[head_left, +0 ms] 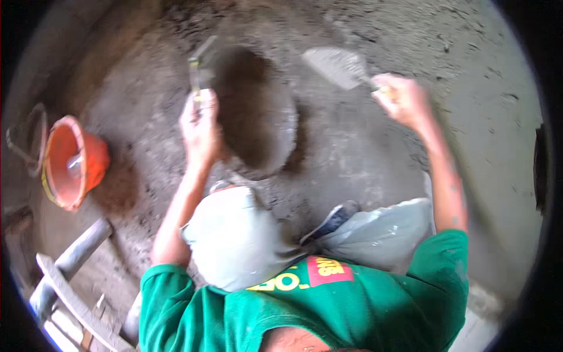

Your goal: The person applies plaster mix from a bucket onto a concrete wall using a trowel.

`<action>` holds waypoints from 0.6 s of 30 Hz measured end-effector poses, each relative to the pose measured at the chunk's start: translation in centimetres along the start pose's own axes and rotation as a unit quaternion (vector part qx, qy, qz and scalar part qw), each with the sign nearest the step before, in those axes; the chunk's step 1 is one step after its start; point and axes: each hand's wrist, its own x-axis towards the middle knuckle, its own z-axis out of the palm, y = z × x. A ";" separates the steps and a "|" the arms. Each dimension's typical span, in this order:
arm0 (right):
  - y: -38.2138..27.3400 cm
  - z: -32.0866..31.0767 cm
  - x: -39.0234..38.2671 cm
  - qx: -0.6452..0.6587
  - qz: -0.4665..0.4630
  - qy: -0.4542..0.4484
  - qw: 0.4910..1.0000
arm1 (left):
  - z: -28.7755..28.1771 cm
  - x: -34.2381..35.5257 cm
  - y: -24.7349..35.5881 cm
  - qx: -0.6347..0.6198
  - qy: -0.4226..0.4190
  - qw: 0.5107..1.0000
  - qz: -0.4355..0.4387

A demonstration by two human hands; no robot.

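Just beyond right fingers (pixel 392 87), trowel blade (pixel 337 66).

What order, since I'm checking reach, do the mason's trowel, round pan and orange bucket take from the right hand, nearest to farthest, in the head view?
1. Mason's trowel: held in the right hand.
2. Round pan: left of the trowel, by the left hand.
3. Orange bucket: at the far left, past the left hand.
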 end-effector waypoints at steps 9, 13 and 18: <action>-10.4 19.2 0.7 0.224 -0.110 -0.234 0.940 | -0.8 0.2 -0.9 -0.059 -0.020 0.996 0.066; -9.3 14.8 -1.1 0.355 -0.081 -0.167 0.916 | -2.5 0.6 -2.1 -0.031 0.025 0.999 0.035; -5.8 5.1 -4.6 0.319 -0.069 -0.069 0.943 | -8.6 2.1 -5.1 -0.179 0.017 0.983 -0.042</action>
